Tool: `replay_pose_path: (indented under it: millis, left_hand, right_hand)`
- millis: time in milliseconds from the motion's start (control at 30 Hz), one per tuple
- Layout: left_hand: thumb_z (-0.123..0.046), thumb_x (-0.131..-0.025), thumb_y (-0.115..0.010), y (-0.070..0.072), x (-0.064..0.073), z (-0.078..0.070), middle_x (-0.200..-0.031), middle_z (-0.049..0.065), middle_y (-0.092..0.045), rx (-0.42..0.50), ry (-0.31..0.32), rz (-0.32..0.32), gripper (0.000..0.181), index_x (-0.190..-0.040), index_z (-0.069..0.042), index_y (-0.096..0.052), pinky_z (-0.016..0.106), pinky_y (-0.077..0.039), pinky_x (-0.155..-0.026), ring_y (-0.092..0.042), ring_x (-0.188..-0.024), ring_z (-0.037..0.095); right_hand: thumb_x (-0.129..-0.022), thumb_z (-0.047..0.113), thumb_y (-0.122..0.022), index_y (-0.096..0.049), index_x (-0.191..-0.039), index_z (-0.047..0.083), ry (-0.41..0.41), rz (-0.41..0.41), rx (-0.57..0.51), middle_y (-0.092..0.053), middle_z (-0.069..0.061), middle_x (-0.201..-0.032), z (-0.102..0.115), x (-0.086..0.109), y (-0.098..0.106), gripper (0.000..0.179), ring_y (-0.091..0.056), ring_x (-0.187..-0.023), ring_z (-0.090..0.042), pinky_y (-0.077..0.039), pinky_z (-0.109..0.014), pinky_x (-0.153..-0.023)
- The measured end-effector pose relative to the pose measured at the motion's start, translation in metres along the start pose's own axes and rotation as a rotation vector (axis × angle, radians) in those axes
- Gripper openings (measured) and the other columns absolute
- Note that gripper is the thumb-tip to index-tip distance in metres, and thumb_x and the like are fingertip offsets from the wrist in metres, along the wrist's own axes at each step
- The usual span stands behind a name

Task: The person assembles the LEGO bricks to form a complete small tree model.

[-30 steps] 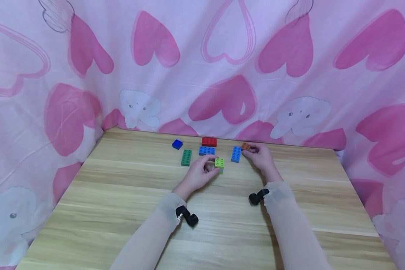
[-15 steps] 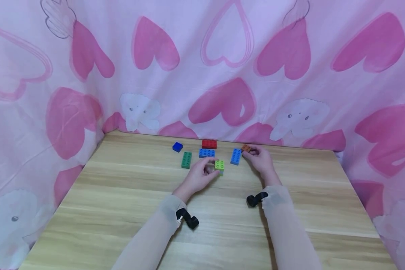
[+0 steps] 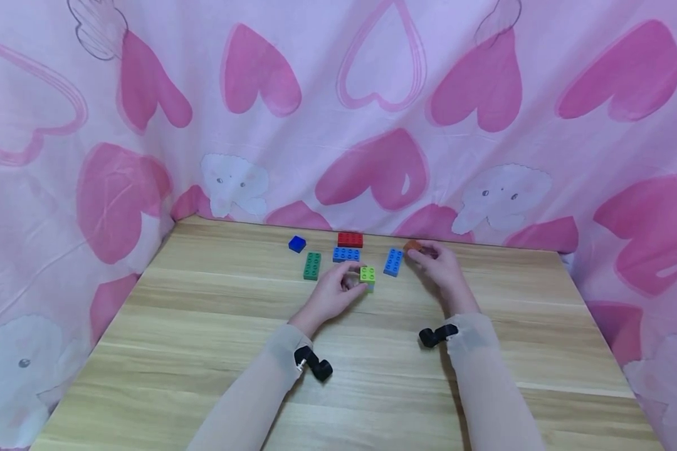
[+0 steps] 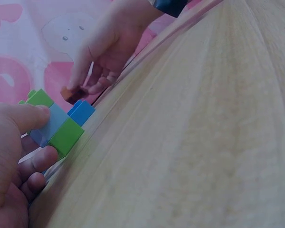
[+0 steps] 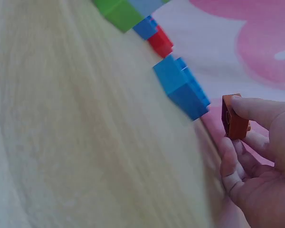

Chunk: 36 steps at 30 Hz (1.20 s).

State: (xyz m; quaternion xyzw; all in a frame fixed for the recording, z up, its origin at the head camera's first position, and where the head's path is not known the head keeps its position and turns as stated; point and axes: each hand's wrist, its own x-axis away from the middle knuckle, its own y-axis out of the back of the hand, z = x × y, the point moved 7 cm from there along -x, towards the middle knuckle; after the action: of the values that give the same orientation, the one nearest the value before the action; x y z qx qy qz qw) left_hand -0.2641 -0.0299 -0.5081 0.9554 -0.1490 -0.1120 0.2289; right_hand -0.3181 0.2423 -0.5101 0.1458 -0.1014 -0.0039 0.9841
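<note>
My left hand [image 3: 330, 291] grips a small brick stack [image 3: 367, 275] between thumb and fingers. In the left wrist view the stack [image 4: 55, 122] shows lime green at both ends and pale blue-grey in the middle. Thumb and fingers of my right hand [image 3: 441, 270] pinch an orange brick [image 3: 412, 246] near the table's back edge. The right wrist view shows this orange brick [image 5: 235, 116] tilted, its hollow underside partly visible, apart from the blue brick [image 5: 182, 88]. That long blue brick [image 3: 393, 262] lies just left of my right hand.
Beyond my left hand lie another blue brick [image 3: 346, 254] and a red brick [image 3: 350, 239]. Further left are a green brick [image 3: 312, 266] and a small dark blue brick [image 3: 297, 243]. A pink heart-print curtain [image 3: 372, 169] borders the wooden table [image 3: 372, 388].
The orange brick has tipped in my right fingers, so its top studs no longer face the head camera. My right wrist has shifted slightly right. My left hand stays put with the stack.
</note>
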Motion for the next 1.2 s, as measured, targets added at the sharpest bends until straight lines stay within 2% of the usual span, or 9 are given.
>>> replay_pose_path:
  millis: [233, 433, 600, 733, 833, 1200]
  left_hand:
    - [-0.023, -0.104, -0.079, 0.001, -0.001, 0.002, -0.133, -0.001, -0.068, 0.010, 0.009, 0.003, 0.046, -0.147, -0.017, -0.064, 0.027, -0.057, -0.077, -0.063, -0.091, 0.015]
    - [-0.023, -0.104, -0.079, 0.001, -0.001, 0.001, -0.133, -0.001, -0.068, 0.008, 0.009, -0.001, 0.047, -0.148, -0.016, -0.064, 0.027, -0.057, -0.074, -0.063, -0.090, 0.016]
    - [-0.021, -0.103, -0.080, 0.001, -0.003, 0.000, -0.131, -0.001, -0.068, 0.006, -0.001, -0.002, 0.047, -0.147, -0.015, -0.064, 0.027, -0.056, -0.074, -0.063, -0.089, 0.015]
    - [-0.020, -0.102, -0.080, 0.001, -0.003, -0.001, -0.128, 0.001, -0.070, 0.002, -0.018, -0.005, 0.044, -0.144, -0.015, -0.066, 0.027, -0.055, -0.074, -0.062, -0.087, 0.014]
    - [-0.020, -0.102, -0.080, 0.001, -0.003, -0.002, -0.128, 0.001, -0.070, 0.000, -0.024, -0.006, 0.044, -0.143, -0.015, -0.066, 0.027, -0.055, -0.074, -0.063, -0.086, 0.013]
    - [-0.019, -0.103, -0.080, 0.001, -0.002, -0.001, -0.130, 0.002, -0.070, 0.011, -0.019, 0.004, 0.044, -0.144, -0.015, -0.066, 0.028, -0.055, -0.074, -0.063, -0.087, 0.015]
  right_hand:
    - [-0.099, 0.036, -0.084, -0.063, -0.148, 0.016, -0.020, 0.027, -0.165, -0.057, -0.009, -0.141, 0.016, 0.016, -0.003, 0.057, -0.053, -0.132, -0.030, -0.047, -0.044, -0.112]
    - [-0.100, 0.034, -0.084, -0.065, -0.144, 0.019, 0.001, 0.029, -0.234, -0.059, -0.009, -0.138, 0.029, 0.030, -0.011, 0.051, -0.053, -0.134, -0.036, -0.052, -0.050, -0.110]
    - [-0.103, 0.031, -0.081, -0.066, -0.146, 0.018, 0.091, 0.023, -0.149, -0.062, -0.009, -0.133, 0.042, 0.040, -0.017, 0.047, -0.057, -0.124, -0.030, -0.055, -0.046, -0.104]
    - [-0.104, 0.030, -0.078, -0.067, -0.146, 0.017, 0.157, 0.015, -0.040, -0.064, -0.008, -0.134, 0.049, 0.045, -0.021, 0.046, -0.058, -0.121, -0.027, -0.054, -0.038, -0.101]
    - [-0.104, 0.030, -0.079, -0.068, -0.145, 0.017, 0.177, 0.012, -0.007, -0.066, -0.007, -0.133, 0.051, 0.048, -0.024, 0.045, -0.059, -0.121, -0.026, -0.053, -0.032, -0.100]
    - [-0.103, 0.015, -0.077, -0.068, -0.142, 0.006, 0.261, 0.063, -0.076, -0.070, -0.017, -0.133, 0.062, 0.060, -0.042, 0.041, -0.064, -0.116, -0.028, -0.056, -0.021, -0.091]
